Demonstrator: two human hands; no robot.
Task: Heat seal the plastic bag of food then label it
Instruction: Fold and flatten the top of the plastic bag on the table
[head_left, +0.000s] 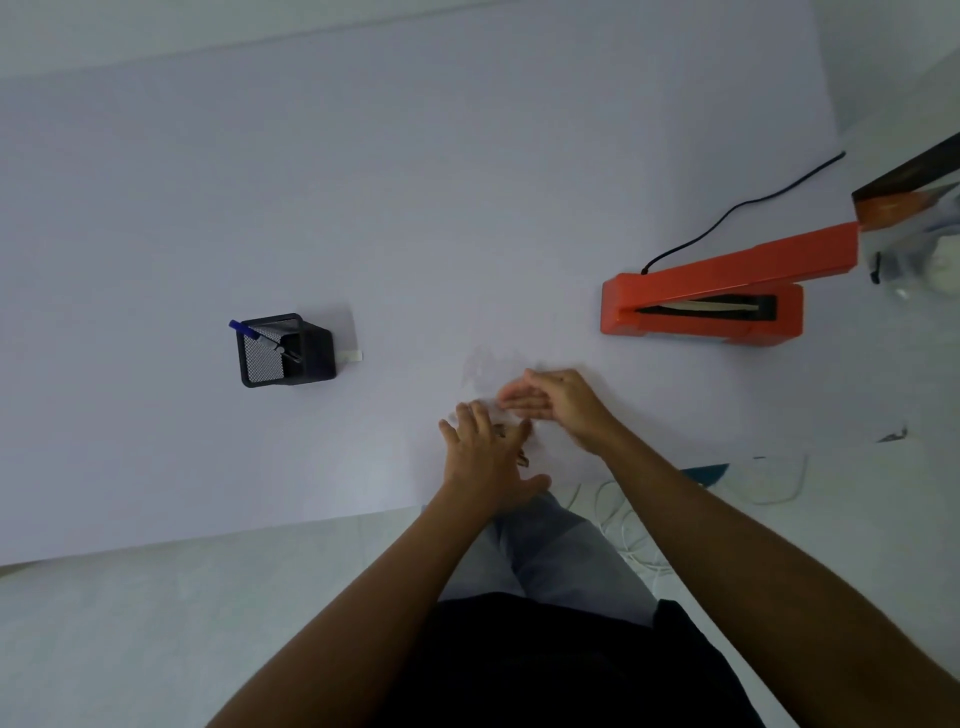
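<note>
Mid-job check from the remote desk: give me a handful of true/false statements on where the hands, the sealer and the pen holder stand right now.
1. The orange heat sealer has its arm raised. True.
2. The plastic bag is clamped in the sealer. False: it lies on the table under the hands, apart from the sealer.
3. Both the left hand and the right hand rest on the bag with fingers straight. True.
4. The black mesh pen holder stands to the right of the sealer. False: it stands to the left of the hands.
5. The holder is empty. False: a blue pen sits in it.
</note>
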